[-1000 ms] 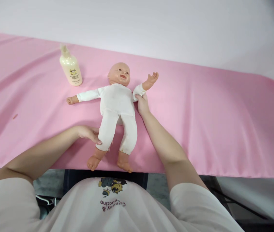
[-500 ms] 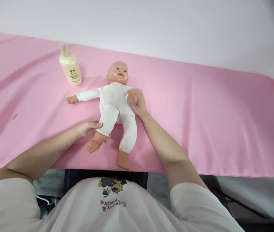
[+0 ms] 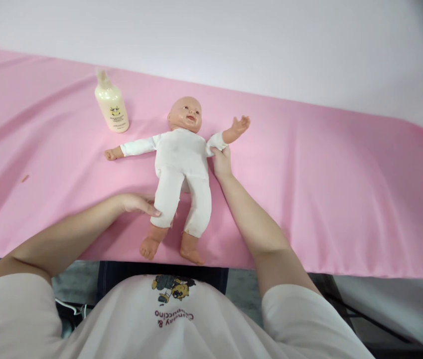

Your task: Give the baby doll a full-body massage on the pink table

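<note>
On its back on the pink cloth lies a baby doll [image 3: 183,154] with a white cloth body and bare plastic head, hands and feet. Its head points away from me and its feet lie near the front edge. My left hand [image 3: 140,204] is wrapped round the doll's leg on the left, thumb on top, other fingers mostly hidden beneath. My right hand [image 3: 221,162] grips the doll's arm on the right near the sleeve. That arm stretches out to the right, its small hand spread. The doll's other arm rests out to the left.
A cream-coloured pump bottle [image 3: 112,104] with a cow label stands behind the doll, to the left. A small orange-brown scrap [image 3: 25,178] lies on the pink tablecloth [image 3: 327,189] at the left. A white wall or sheet rises behind the table.
The doll's arm in my right hand has swung from across its chest outward to the right. The leg in my left hand has straightened and come down toward the front edge.
</note>
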`<state>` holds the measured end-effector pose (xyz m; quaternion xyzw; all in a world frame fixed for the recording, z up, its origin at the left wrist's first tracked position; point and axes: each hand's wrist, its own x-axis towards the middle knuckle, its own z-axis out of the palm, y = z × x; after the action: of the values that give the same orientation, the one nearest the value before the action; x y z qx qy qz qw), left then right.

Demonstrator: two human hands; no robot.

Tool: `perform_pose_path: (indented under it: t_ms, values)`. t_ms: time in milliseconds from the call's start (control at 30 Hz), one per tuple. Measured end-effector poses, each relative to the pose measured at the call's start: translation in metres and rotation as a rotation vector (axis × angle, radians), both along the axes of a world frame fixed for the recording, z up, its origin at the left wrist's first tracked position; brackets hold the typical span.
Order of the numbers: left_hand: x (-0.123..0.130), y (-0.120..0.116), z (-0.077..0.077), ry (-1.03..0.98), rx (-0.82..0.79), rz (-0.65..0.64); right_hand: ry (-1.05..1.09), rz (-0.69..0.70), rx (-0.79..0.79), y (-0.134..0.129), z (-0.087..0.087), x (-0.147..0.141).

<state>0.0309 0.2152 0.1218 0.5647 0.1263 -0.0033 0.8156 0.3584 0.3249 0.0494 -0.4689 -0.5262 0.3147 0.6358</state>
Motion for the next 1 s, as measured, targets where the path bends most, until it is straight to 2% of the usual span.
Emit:
perform_pose_path:
  t_ms: [67, 133, 267, 367, 500, 600, 700, 867, 1000]
  values:
    - [-0.001, 0.001, 0.001, 0.022, 0.005, -0.117, 0.125, -0.037, -0.046, 0.006, -0.005, 0.003]
    - [-0.002, 0.002, -0.001, 0.025, -0.018, -0.135, 0.167, -0.034, -0.061, 0.009, -0.006, 0.004]
    - [-0.003, 0.0, -0.009, -0.013, -0.096, 0.066, 0.086, -0.054, 0.012, 0.0, 0.001, 0.001]
    - [0.0, -0.002, -0.011, -0.078, -0.174, 0.193, -0.074, -0.035, 0.07, -0.017, 0.014, -0.004]
    - [0.006, -0.002, -0.012, -0.12, -0.215, 0.307, -0.384, 0.134, 0.165, -0.035, 0.033, -0.012]
    - [0.007, -0.002, -0.014, -0.121, -0.232, 0.375, -0.468, 0.228, 0.226, -0.039, 0.043, -0.017]
    - [0.006, -0.002, -0.014, -0.114, -0.224, 0.352, -0.369, 0.177, 0.207, -0.035, 0.041, -0.019]
    - [0.002, -0.001, -0.011, -0.076, -0.177, 0.201, -0.062, -0.011, 0.12, -0.017, 0.015, -0.009]
    - [-0.001, 0.001, -0.01, -0.029, -0.126, 0.211, 0.09, -0.137, 0.094, -0.001, 0.002, 0.005]
